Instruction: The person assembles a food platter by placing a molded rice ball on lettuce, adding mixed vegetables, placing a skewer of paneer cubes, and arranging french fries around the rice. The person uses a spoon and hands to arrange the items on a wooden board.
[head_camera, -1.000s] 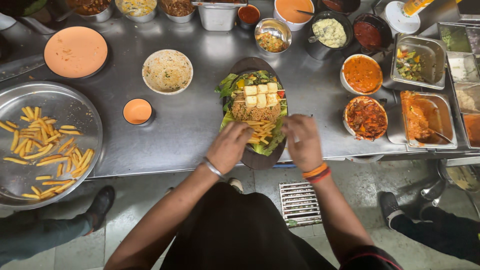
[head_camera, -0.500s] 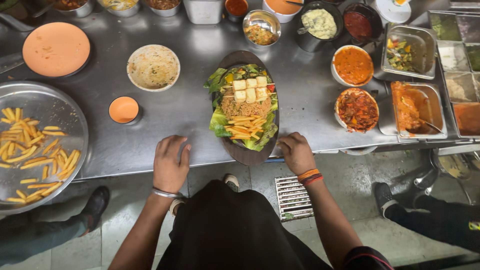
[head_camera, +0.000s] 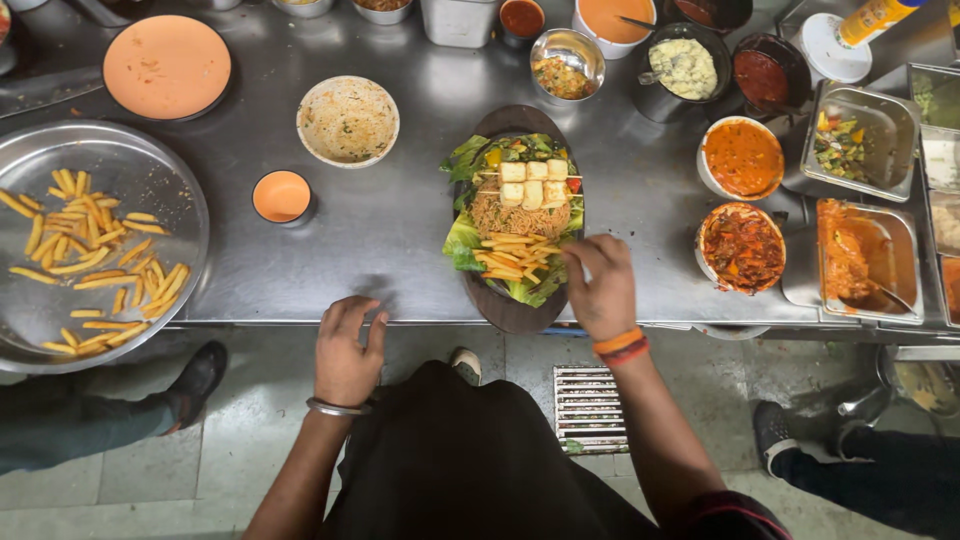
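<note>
At the lower centre, the left hand (head_camera: 346, 350) rests open on the near edge of the stainless steel counter (head_camera: 390, 240). Just right, the right hand (head_camera: 600, 285), fingers curled, touches the dark oval wooden platter (head_camera: 515, 312) of lettuce, fries and skewered cubes at frame centre. A yellow bottle with a red label (head_camera: 872, 17) lies at the upper right corner, tiled floor below.

One oval platter (head_camera: 517, 310), one big fries tray (head_camera: 150, 160), four skewered paneer cubes (head_camera: 533, 183), two hands

Only one package: a yellow squeeze bottle (head_camera: 874, 17) with an orange label, lying at my far right.
</note>
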